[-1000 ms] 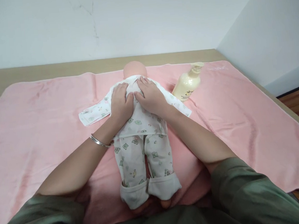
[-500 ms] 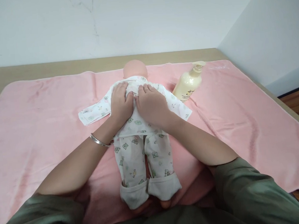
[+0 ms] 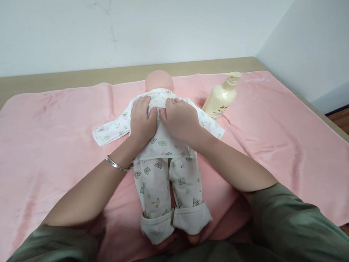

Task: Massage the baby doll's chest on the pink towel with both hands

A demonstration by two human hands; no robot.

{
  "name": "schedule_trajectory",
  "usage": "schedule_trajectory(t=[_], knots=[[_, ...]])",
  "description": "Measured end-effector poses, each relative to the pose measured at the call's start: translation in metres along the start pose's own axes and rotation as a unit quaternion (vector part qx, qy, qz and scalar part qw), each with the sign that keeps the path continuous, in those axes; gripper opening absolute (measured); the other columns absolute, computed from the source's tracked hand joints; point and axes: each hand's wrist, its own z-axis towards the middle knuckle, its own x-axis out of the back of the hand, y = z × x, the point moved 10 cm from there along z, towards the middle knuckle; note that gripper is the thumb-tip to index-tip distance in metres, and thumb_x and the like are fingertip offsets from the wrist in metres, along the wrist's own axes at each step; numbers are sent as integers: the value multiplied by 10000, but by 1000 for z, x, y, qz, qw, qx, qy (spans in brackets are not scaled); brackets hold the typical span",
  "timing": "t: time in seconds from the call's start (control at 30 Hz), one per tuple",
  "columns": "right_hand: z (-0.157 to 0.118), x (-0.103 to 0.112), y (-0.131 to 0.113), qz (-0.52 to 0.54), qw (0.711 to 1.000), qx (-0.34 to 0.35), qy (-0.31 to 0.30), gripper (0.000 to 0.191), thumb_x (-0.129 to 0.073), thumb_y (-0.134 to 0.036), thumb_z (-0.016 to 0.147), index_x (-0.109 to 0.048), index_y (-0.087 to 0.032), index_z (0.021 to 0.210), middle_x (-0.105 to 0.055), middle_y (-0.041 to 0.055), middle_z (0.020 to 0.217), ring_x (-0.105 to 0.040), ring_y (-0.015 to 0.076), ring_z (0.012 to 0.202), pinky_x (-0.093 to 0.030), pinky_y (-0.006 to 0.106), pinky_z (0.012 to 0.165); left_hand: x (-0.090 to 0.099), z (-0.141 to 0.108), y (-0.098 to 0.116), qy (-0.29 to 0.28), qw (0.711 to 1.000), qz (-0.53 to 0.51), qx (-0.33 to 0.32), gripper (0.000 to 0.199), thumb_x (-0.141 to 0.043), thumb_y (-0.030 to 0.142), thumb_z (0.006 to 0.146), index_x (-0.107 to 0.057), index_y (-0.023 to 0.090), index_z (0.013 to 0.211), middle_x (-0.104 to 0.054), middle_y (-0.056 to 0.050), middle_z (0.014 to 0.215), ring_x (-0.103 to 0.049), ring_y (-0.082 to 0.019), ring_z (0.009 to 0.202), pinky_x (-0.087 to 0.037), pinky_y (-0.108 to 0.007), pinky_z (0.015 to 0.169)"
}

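A baby doll (image 3: 158,80) lies face down, its bald head away from me and its feet toward me. It wears a white printed top (image 3: 160,148) and matching trousers (image 3: 155,185) with turned-up cuffs. My left hand (image 3: 143,119) rests flat on the left side of the doll's upper back, thumb pointing inward. On the right side of the upper back lies my right hand (image 3: 181,120), its fingers loosely bent over the cloth and its thumb out. The two thumbs are close together but apart. Neither hand grasps anything.
A pale yellow pump bottle (image 3: 220,98) leans to the right beyond the doll's right sleeve. A pink blanket (image 3: 51,158) lies under everything on a wooden table (image 3: 75,79). White walls (image 3: 183,20) stand behind and at the right.
My right hand has turned and shifted slightly rightward on the doll's back, its fingers more bent. My left hand stays in nearly the same place.
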Motion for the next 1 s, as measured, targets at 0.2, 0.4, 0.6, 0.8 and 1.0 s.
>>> schedule_trajectory(t=[0.2, 0.4, 0.6, 0.8, 1.0], knots=[[-14, 6, -11, -13, 1000, 22, -6, 369, -365, -292, 1053, -682, -157, 922, -704, 140, 894, -676, 296, 861, -549, 423, 771, -1, 0, -2, -11, 1000, -8, 8, 551, -421, 317, 888, -627, 148, 1370, -627, -148, 1482, -540, -310, 1425, -356, -511, 1292], [-3, 1, -2, 17, 999, 11, -39, 411, -313, -293, 1064, -688, -176, 944, -722, 127, 941, -692, 289, 894, -555, 425, 799, -2, 1, -4, -8, 1000, -13, 6, 526, -445, 327, 889, -637, 172, 1353, -636, -130, 1479, -538, -305, 1424, -356, -508, 1293], [18, -6, 20, 32, 998, -29, -51, 452, -303, -331, 1069, -707, -129, 1072, -763, 145, 1061, -701, 299, 992, -548, 416, 873, 0, -8, 10, -8, 999, 31, -12, 460, -397, 298, 944, -667, 148, 1285, -662, -147, 1430, -553, -304, 1404, -363, -503, 1289], [22, -10, 17, 49, 997, -18, -57, 440, -316, -240, 1048, -604, -23, 1301, -676, 219, 1356, -586, 346, 1301, -427, 503, 1143, 1, -18, 28, -21, 999, 35, -26, 384, -387, 274, 966, -668, 179, 1210, -681, -147, 1369, -557, -324, 1378, -386, -539, 1264], [6, -7, 3, 18, 1000, -9, -9, 396, -312, -265, 1058, -686, -138, 1023, -737, 169, 1049, -675, 325, 1045, -531, 480, 975, -4, 2, 2, -49, 998, 44, 22, 374, -430, 380, 963, -674, 189, 1172, -725, -153, 1238, -625, -361, 1250, -454, -571, 1167]])
